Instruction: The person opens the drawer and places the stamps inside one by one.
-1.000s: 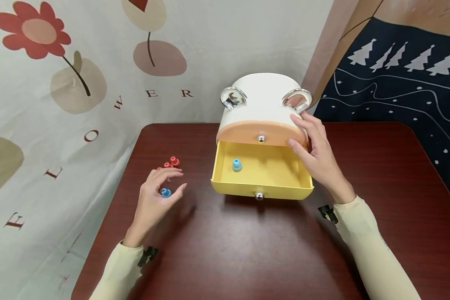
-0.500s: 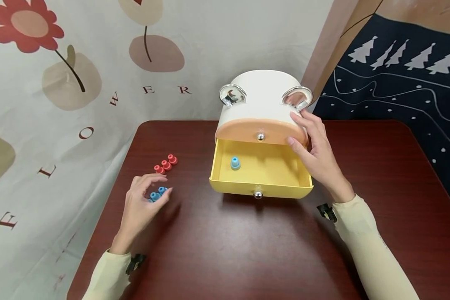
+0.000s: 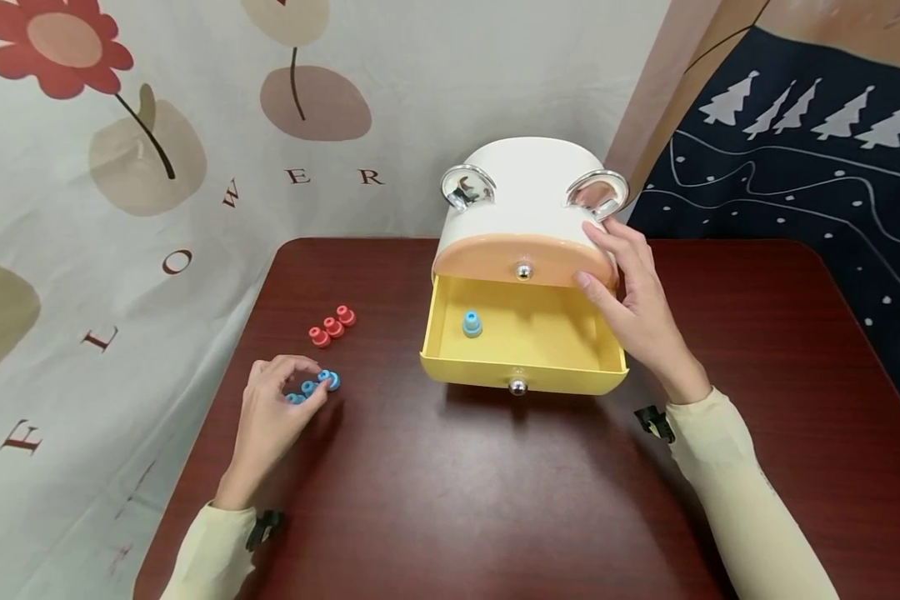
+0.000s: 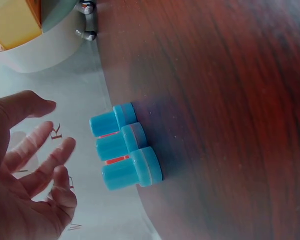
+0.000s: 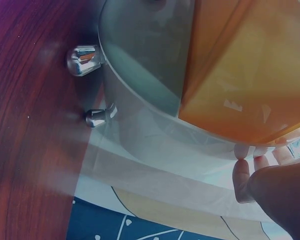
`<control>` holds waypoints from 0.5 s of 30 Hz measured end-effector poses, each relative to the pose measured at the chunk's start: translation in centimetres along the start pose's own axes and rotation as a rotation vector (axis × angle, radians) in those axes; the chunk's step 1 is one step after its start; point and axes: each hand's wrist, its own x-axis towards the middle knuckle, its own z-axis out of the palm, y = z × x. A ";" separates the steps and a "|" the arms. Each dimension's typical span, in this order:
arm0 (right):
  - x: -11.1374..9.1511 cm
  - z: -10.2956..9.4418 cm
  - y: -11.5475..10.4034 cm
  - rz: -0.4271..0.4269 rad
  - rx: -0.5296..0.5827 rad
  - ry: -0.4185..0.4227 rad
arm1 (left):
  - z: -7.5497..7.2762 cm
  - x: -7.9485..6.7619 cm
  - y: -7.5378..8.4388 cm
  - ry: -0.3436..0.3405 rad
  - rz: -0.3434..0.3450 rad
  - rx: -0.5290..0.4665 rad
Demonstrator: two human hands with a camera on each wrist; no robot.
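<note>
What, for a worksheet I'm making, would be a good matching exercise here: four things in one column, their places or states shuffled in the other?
Column one:
1. Yellow drawer
2. Red pieces
3. Left hand
4. Right hand

Column two:
A. Against the white cabinet
B. Near the blue row, gripping nothing
C. Pulled out, with one blue piece inside
D. Three in a row on the table

Right pairs: 1-C; 2-D; 3-B; 4-A
</note>
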 end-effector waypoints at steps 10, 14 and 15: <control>0.1 -0.1 0.0 -0.007 -0.004 -0.008 | 0.2 -0.3 -0.9 -0.048 -0.073 0.045; 0.0 0.0 0.1 -0.001 -0.006 -0.007 | 0.4 -0.2 -1.3 -0.045 -0.119 0.088; 0.0 0.0 0.1 0.001 -0.003 -0.008 | 0.4 -0.2 -1.3 -0.046 -0.134 0.097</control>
